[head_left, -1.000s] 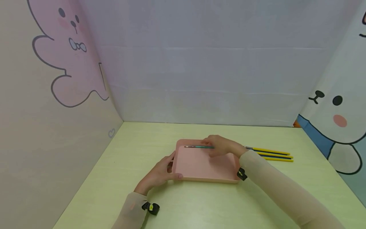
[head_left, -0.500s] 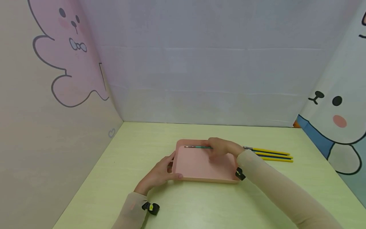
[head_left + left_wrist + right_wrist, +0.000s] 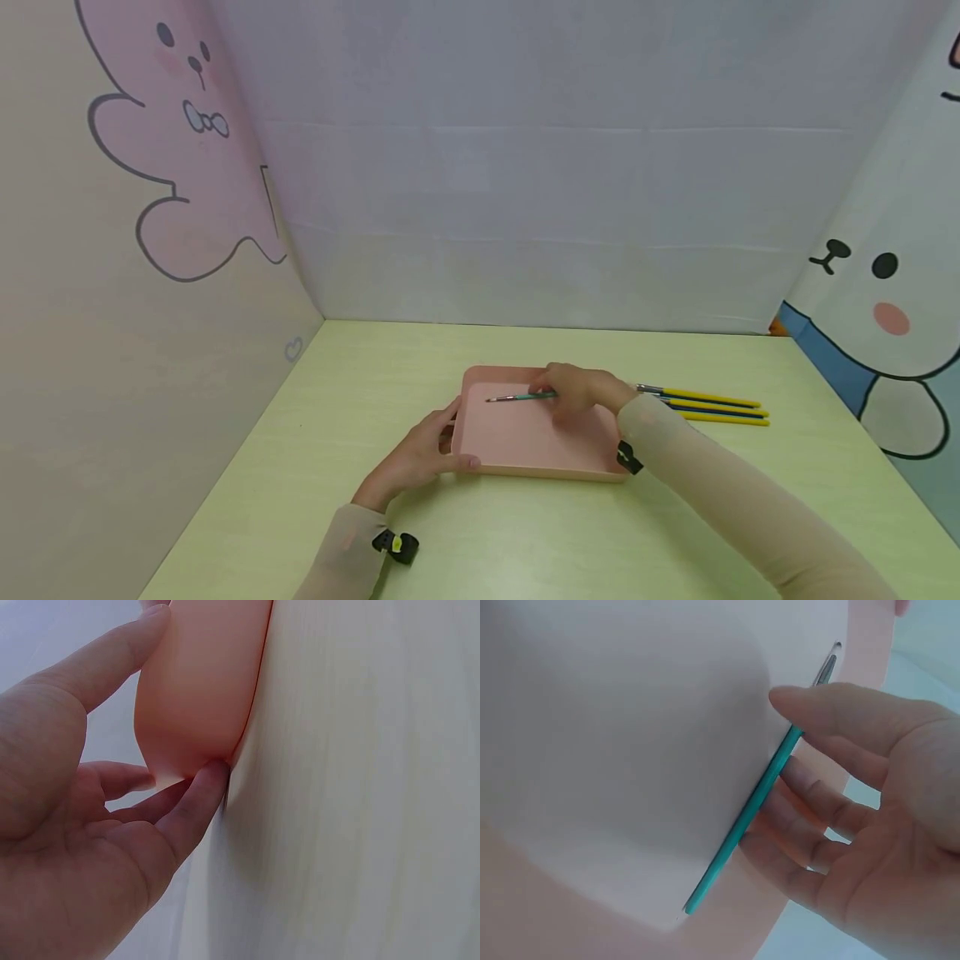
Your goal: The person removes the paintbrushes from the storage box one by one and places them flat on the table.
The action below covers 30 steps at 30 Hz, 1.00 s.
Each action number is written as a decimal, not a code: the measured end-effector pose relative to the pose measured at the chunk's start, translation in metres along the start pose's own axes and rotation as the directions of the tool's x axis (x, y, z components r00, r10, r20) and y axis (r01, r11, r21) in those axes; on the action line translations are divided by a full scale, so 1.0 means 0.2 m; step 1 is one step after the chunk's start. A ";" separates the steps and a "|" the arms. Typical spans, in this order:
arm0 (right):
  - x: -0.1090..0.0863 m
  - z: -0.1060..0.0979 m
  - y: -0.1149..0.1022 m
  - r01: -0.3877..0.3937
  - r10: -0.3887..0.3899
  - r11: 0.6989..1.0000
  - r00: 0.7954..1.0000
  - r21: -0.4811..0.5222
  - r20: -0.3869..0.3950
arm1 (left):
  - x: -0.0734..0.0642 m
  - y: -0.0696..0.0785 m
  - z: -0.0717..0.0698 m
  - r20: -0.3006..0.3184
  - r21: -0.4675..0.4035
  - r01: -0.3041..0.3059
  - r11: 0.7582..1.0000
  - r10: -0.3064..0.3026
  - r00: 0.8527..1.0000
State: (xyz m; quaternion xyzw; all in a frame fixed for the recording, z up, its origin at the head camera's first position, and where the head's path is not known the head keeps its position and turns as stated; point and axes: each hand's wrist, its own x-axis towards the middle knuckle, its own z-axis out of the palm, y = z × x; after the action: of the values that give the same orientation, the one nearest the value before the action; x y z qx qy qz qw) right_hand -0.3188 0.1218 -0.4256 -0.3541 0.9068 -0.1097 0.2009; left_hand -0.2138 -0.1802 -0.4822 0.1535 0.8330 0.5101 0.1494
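A shallow pink tray (image 3: pixel 517 442) lies on the pale table. My left hand (image 3: pixel 408 458) grips its near left corner. In the left wrist view, the thumb of the left hand (image 3: pixel 90 795) lies on one side of the tray (image 3: pixel 199 675) and the other fingers meet its outer wall. Over the tray's far part, my right hand (image 3: pixel 585 390) holds a thin green-handled paintbrush (image 3: pixel 517 398), its tip pointing left. In the right wrist view, the thumb and fingers of the right hand (image 3: pixel 900 780) pinch the paintbrush (image 3: pixel 742 817) low against the tray floor.
Several paintbrushes with yellow and dark blue handles (image 3: pixel 712 398) lie side by side on the table, right of the tray. Their left ends are partly behind my right wrist. A pale wall covering (image 3: pixel 562 250) closes off the back, and printed cartoon sheets stand on both sides.
The green paintbrush has swung so that its tip sits nearer to me within the tray. My right hand has shifted slightly toward me. The left hand and the tray have stayed in place.
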 end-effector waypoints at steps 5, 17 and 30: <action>0.00 0.01 0.01 -0.005 0.005 1.000 1.000 0.027 -0.014 | 0.00 0.00 0.00 -0.010 -0.009 -0.005 1.000 0.005 1.000; 0.01 0.02 0.01 -0.087 0.089 0.990 0.996 0.110 -0.008 | 0.00 0.00 0.00 0.004 0.006 -0.029 1.000 0.029 1.000; 0.02 0.02 0.00 -0.156 0.151 0.978 0.988 0.142 0.042 | 0.00 0.00 0.00 0.009 -0.007 -0.032 0.999 0.032 0.999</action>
State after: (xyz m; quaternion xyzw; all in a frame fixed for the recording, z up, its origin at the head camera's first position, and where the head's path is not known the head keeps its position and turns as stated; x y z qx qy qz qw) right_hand -0.3188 0.1190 -0.4309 -0.2692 0.9178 -0.1538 0.2480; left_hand -0.2135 -0.1798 -0.4822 0.1686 0.8280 0.5145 0.1457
